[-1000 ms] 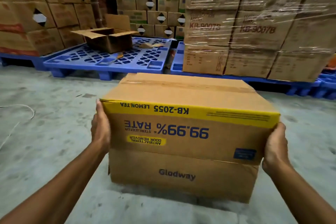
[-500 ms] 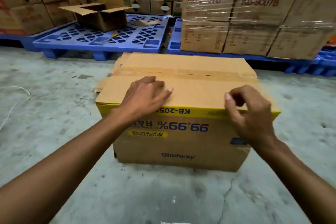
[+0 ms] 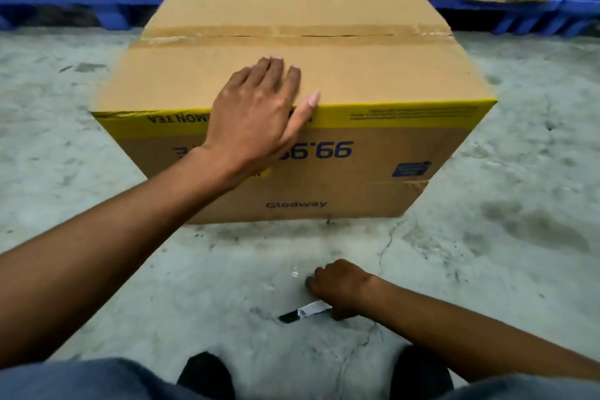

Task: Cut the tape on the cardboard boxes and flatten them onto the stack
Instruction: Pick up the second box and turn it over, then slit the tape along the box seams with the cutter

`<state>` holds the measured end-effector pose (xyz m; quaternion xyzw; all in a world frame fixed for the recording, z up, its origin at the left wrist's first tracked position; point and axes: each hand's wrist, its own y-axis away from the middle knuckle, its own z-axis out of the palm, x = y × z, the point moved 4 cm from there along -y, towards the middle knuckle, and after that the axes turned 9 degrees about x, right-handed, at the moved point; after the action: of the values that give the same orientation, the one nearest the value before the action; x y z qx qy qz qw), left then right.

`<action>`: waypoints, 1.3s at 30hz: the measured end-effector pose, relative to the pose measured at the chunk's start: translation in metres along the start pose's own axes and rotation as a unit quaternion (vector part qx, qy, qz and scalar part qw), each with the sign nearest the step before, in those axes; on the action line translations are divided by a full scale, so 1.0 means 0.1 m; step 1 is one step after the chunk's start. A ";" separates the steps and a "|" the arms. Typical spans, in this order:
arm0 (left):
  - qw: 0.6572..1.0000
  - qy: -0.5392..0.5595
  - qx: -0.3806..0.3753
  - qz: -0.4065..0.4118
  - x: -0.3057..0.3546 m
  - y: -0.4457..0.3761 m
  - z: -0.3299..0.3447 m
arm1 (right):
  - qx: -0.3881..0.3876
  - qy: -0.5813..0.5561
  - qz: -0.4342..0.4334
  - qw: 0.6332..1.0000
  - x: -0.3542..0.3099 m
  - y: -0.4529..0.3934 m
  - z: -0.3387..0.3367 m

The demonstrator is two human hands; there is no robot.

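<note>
Left hand (image 3: 259,107) flat and open, steadying taped cardboard box (image 3: 373,81). Right hand (image 3: 341,286) closed on cutter (image 3: 302,313) at floor level. Cutting not yet begun; next: blade along tape seam (image 3: 292,34).

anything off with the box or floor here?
The cardboard box sits upside down: its printing reads inverted. The tape along its top seam is wrinkled, with a thin dark slit showing. The front panel is creased near the lower right. A crack runs across the concrete floor.
</note>
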<state>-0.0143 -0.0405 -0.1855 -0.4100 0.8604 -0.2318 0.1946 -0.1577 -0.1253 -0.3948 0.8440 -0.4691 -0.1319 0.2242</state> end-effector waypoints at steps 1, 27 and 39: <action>1.000 0.001 -0.002 0.003 0.01 -0.01 -0.01 | 0.010 0.011 -0.011 1.000 -0.02 -0.02 0.00; 0.953 0.241 -0.130 -0.131 -0.64 -0.51 -0.09 | 0.563 -0.193 0.212 0.775 1.54 1.33 -2.60; 0.961 0.120 -0.221 -0.113 -0.89 -0.28 0.03 | 0.374 -0.333 0.394 0.771 1.69 1.21 -2.44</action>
<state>0.0568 0.0142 -0.1597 -0.5065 0.8554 -0.1039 -0.0328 -0.0519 -0.2622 -0.1248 0.5058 -0.8181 -0.1187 -0.2465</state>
